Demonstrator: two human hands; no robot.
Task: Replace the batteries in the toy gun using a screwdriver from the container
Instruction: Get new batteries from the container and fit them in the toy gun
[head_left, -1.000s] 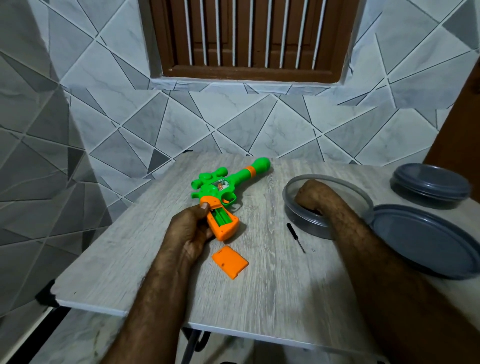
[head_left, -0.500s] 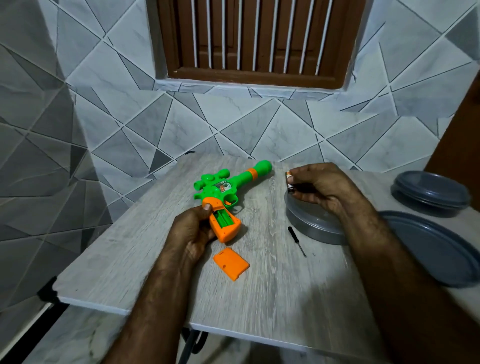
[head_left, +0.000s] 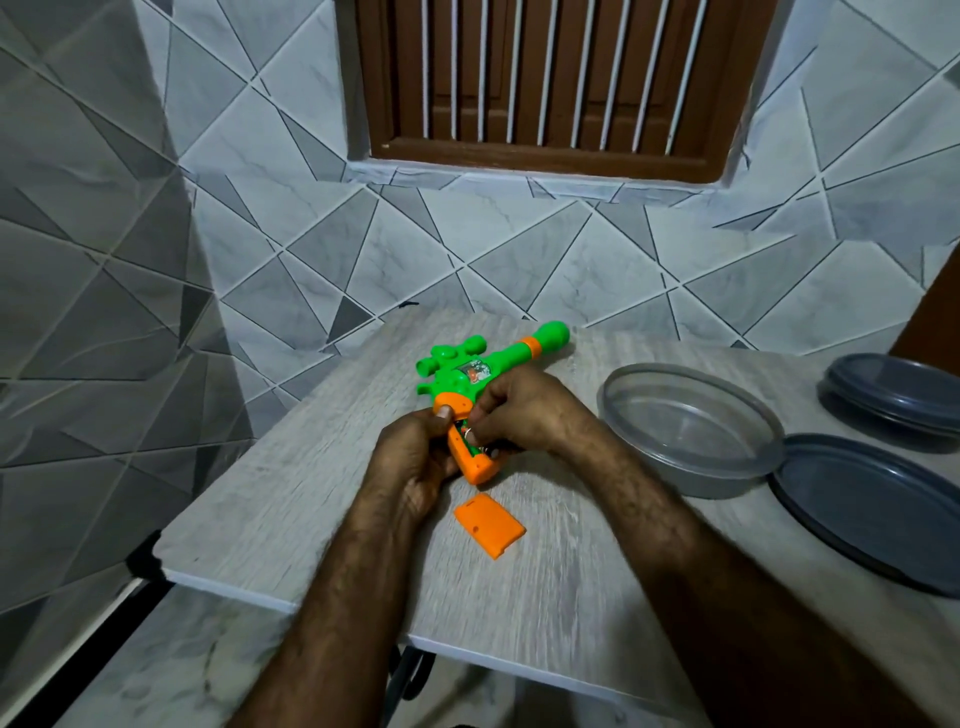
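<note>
The green and orange toy gun (head_left: 483, 369) lies on the grey wooden table (head_left: 291, 499), barrel pointing to the far right. My left hand (head_left: 415, 462) grips its orange handle, whose battery bay is uncovered. My right hand (head_left: 524, 415) pinches a battery (head_left: 470, 435) and presses it into that bay. The orange battery cover (head_left: 489, 525) lies loose on the table just in front of the handle. The screwdriver is hidden behind my right forearm.
A clear round container (head_left: 691, 426) stands right of the gun, its grey lid (head_left: 872, 509) lying beside it. A second closed grey container (head_left: 893, 395) sits at the far right. A tiled wall rises behind the table; the table's front edge is near me.
My right hand has come out of the clear container with a battery and moved left to the gun's handle. The left hand has kept its hold on the handle.
</note>
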